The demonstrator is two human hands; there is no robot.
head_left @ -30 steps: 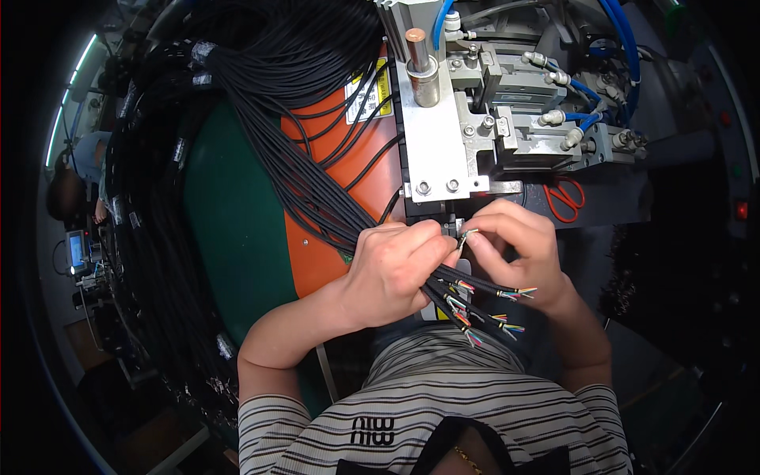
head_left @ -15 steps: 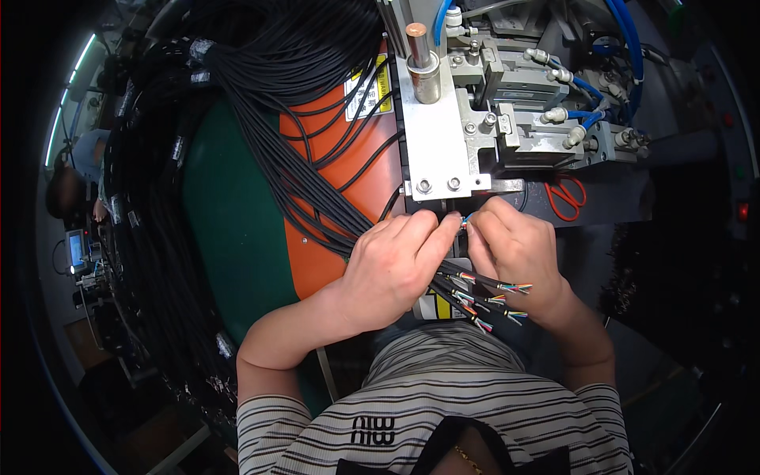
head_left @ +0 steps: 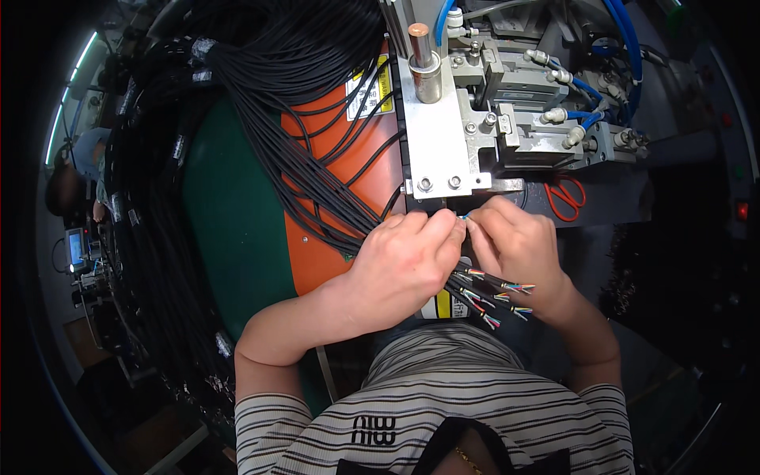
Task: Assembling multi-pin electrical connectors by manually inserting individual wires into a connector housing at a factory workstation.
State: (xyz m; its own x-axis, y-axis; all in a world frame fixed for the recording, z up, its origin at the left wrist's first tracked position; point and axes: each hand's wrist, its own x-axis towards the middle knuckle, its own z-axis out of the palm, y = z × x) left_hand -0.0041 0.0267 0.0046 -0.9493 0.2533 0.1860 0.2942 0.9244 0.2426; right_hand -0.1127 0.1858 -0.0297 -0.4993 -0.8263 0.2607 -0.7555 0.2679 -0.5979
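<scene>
My left hand grips a bundle of black cables whose stripped ends with coloured wires fan out below my right hand. My right hand pinches one thin wire end together with the left fingertips, right below the metal block of a crimping machine. Both hands touch at the fingertips just under the machine's front plate.
A thick mass of black cables loops over a green and orange surface at the left. Blue air hoses and fittings crowd the machine at the top right. Red-handled scissors lie right of the hands.
Both hands have shifted up slightly toward the machine's underside, and the fingertips have come together on a single wire end. The fanned wire ends stay below the right hand.
</scene>
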